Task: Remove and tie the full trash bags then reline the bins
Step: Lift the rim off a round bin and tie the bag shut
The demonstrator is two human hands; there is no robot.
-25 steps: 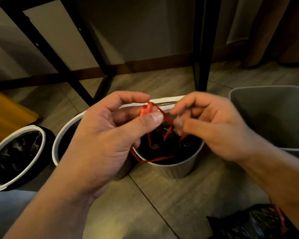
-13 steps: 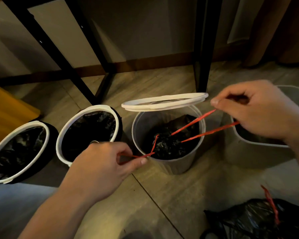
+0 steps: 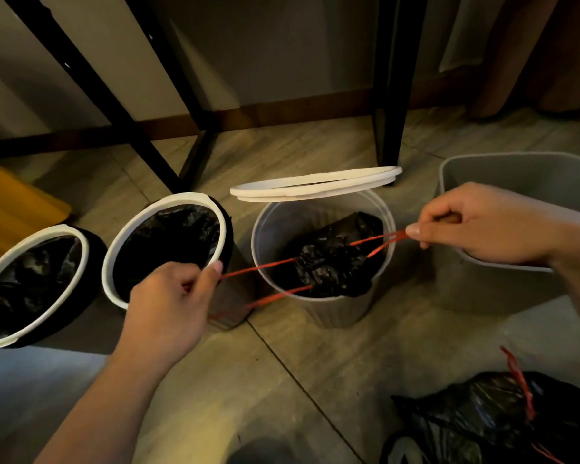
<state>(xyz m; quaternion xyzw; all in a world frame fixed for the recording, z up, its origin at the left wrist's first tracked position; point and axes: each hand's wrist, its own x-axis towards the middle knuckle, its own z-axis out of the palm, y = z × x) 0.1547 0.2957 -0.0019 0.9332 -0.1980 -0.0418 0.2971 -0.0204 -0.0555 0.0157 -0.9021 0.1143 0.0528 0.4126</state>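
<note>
A black trash bag [image 3: 332,259] sits bunched inside the round grey bin [image 3: 342,309] in the middle. Red drawstrings [image 3: 265,267] run taut out of it to both sides. My left hand [image 3: 171,296] pinches the left strings in front of the second bin. My right hand [image 3: 476,226] pinches the right string loop [image 3: 382,239] over the square bin's edge. A white rim ring [image 3: 315,184] lies tilted on the back of the middle bin.
Two round bins [image 3: 168,249] [image 3: 31,283] with white rings and black liners stand at the left. A square grey bin [image 3: 516,175] stands at the right. A tied black bag with red strings [image 3: 489,416] lies at the lower right. Black table legs [image 3: 392,78] rise behind.
My hands have pulled apart from over the middle bin, left hand down-left and right hand to the right. The red drawstrings are now stretched tight and the bag's mouth is cinched.
</note>
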